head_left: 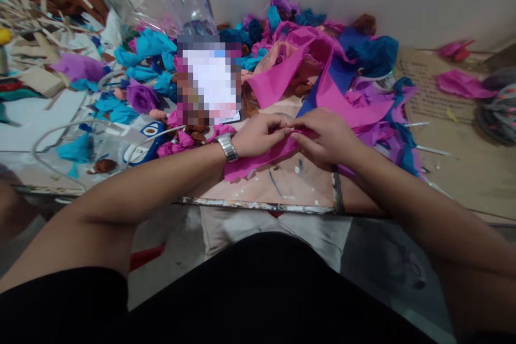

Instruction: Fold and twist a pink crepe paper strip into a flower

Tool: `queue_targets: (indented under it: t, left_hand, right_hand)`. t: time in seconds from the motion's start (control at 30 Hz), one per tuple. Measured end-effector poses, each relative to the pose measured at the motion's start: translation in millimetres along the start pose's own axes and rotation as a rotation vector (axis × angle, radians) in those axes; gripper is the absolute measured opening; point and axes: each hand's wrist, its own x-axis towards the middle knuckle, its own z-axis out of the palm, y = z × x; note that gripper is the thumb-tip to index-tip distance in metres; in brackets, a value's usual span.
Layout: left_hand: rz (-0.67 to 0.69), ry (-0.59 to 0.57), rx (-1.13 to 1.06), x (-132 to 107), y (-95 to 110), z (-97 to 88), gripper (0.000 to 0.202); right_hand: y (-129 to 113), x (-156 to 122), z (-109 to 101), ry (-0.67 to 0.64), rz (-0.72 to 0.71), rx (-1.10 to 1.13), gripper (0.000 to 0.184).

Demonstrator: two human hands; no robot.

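Note:
My left hand, with a metal watch on the wrist, pinches the edge of a bright pink crepe paper strip. Close against it, my right hand pinches the same strip, so the fingertips of both hands nearly meet. One end of the strip hangs down over the table in front of me. Just beyond my hands lies a looped pink paper band with a dark blue paper piece under it. What sits exactly between the fingertips is too small to make out.
A water bottle stands behind a blurred phone. Blue, purple and brown paper flowers crowd around, including a purple rose. Wooden sticks lie far left, with a pale cable nearer. Cardboard lies right.

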Motion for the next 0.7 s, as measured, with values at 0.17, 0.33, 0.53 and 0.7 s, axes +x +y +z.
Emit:
queue_targets:
  t: [0.17, 0.33, 0.53, 0.7]
  left_hand:
    - [0.008, 0.026, 0.026, -3, 2, 0.9, 0.047]
    - [0.067, 0.064, 0.146, -8, 4, -1.2, 0.039]
    - [0.234, 0.172, 0.298, -10, 4, -1.9, 0.031]
    - [0.016, 0.031, 0.101, -10, 10, 0.2, 0.037]
  right_hand:
    - [2, -8, 13, 0.089, 0.002, 0.004, 0.022]
    - [5, -14, 12, 0.084, 0.052, -0.016, 0.025]
    - [5, -16, 10, 0.091, 0.067, -0.025, 0.026]
    - [-2, -12, 11, 0.135, -0.014, -0.038, 0.02]
